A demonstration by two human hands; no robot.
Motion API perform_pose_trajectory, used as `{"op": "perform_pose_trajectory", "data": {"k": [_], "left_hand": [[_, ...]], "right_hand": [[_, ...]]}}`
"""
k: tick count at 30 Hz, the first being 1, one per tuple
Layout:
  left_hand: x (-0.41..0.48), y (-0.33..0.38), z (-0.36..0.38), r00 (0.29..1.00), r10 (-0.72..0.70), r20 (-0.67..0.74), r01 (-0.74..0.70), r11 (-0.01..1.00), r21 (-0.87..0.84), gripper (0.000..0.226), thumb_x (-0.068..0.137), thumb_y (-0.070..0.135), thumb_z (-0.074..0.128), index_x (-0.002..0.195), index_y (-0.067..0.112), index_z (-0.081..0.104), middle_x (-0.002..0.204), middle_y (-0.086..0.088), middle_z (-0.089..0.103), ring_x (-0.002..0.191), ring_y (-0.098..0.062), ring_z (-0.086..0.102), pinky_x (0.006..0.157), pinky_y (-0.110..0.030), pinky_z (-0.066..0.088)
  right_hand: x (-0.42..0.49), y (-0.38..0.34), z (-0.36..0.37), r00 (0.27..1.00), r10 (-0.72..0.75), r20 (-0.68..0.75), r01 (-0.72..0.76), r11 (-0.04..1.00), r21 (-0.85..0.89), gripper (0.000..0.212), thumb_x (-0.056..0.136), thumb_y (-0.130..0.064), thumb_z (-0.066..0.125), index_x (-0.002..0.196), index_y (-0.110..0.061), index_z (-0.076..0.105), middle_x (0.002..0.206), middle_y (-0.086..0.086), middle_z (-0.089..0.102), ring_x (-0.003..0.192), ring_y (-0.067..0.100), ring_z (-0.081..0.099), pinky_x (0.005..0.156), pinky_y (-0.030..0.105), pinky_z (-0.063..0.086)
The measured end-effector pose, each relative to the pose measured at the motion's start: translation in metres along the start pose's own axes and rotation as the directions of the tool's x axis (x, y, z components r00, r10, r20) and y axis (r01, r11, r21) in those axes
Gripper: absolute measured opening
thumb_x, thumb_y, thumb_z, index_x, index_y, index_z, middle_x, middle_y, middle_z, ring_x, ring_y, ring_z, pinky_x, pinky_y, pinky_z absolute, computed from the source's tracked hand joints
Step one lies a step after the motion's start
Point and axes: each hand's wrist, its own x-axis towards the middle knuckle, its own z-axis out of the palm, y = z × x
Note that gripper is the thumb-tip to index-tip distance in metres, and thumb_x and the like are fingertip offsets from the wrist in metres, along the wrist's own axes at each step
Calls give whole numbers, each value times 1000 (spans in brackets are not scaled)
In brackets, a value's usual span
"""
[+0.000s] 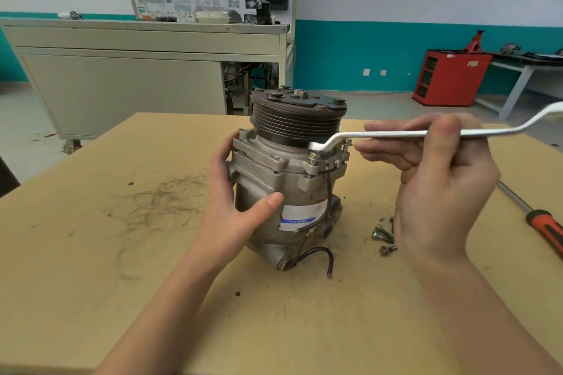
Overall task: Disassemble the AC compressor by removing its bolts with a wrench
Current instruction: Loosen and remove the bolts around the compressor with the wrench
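Head view: AC compressor (pixel 286 192) stands pulley-up on the worktop (pixel 122 268), toward its far edge. The left hand (pixel 234 207) grips the housing, thumb across the front and fingers round the back, while the right hand (pixel 435 179) pinches the wrench (pixel 396 133) mid-shank, ring end seated over a flange bolt (pixel 313 155). Two loose bolts (pixel 384 236) lie just right of the base, so removal looks partly done, with this bolt the step in hand. Next move likely calls for a level swing of the handle, ring kept square on the head, left hand bracing the body against twist.
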Motion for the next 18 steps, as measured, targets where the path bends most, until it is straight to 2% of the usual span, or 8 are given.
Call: {"op": "perform_pose_trajectory", "data": {"k": [3, 5, 9, 11, 13, 14, 16, 18], "left_hand": [[0, 0, 0, 1000, 4, 2, -4, 1000, 2, 87, 64, 54, 69, 139, 46, 25, 129, 45, 41, 127, 12, 43, 95, -3, 37], [1, 0, 0, 1000, 3, 2, -3, 1000, 2, 87, 64, 54, 69, 139, 46, 24, 130, 46, 41, 127, 12, 43, 95, -3, 36], [1, 0, 0, 1000, 6, 4, -6, 1000, 4, 87, 65, 53, 68, 139, 45, 24, 129, 47, 40, 127, 13, 42, 96, -4, 36], [0, 0, 0, 1000, 1, 8, -1, 1000, -4, 86, 65, 53, 68, 139, 46, 24, 130, 46, 41, 127, 12, 43, 96, -4, 36], [0, 0, 0, 1000, -6, 9, 6, 1000, -16, 87, 64, 52, 68, 139, 45, 25, 130, 44, 41, 128, 10, 43, 97, -5, 37], [0, 0, 0, 1000, -6, 7, 6, 1000, -20, 87, 64, 51, 68, 140, 44, 25, 131, 43, 42, 128, 9, 43, 98, -6, 37], [0, 0, 1, 1000, -4, 2, 4, 1000, -22, 90, 64, 50, 69, 141, 41, 25, 132, 41, 42, 130, 8, 43, 101, -9, 38], [0, -1, 1, 1000, -1, 4, 1, 1000, -25, 91, 64, 49, 69, 143, 38, 25, 133, 40, 43, 130, 7, 43, 102, -11, 39]], "right_hand": [[-11, -1, 3, 973, -207, 100, 212, 977, -37, 14, 101, -20, 40, 92, -14, 48, 80, -1, 70, 70, 17, 72, 60, 27, 56], [-15, 0, 0, 933, -315, 174, 330, 942, -65, 15, 101, -25, 41, 90, -17, 48, 80, 5, 64, 73, 15, 72, 61, 29, 56], [-19, 4, -3, 888, -384, 254, 416, 905, -89, 15, 102, -26, 40, 96, -16, 49, 87, 1, 63, 75, 19, 71, 64, 32, 56], [-13, 9, -4, 950, -248, 191, 255, 967, -13, 19, 103, -22, 36, 88, -15, 46, 84, -2, 68, 69, 18, 71, 61, 28, 55], [1, 13, -7, 990, 88, 111, -100, 990, 100, 26, 103, -20, 31, 86, -9, 47, 82, 3, 72, 65, 20, 70, 59, 25, 54], [8, 16, -8, 953, 286, 102, -300, 939, 167, 30, 103, -21, 29, 85, -8, 49, 80, 6, 73, 64, 20, 70, 58, 25, 54], [18, 22, -9, 795, 591, 140, -602, 740, 300, 34, 104, -22, 30, 82, -8, 51, 77, 11, 73, 62, 18, 70, 55, 22, 54], [22, 24, -7, 697, 695, 176, -693, 592, 410, 34, 103, -24, 32, 79, -9, 52, 75, 12, 73, 58, 14, 68, 50, 18, 53]]}}
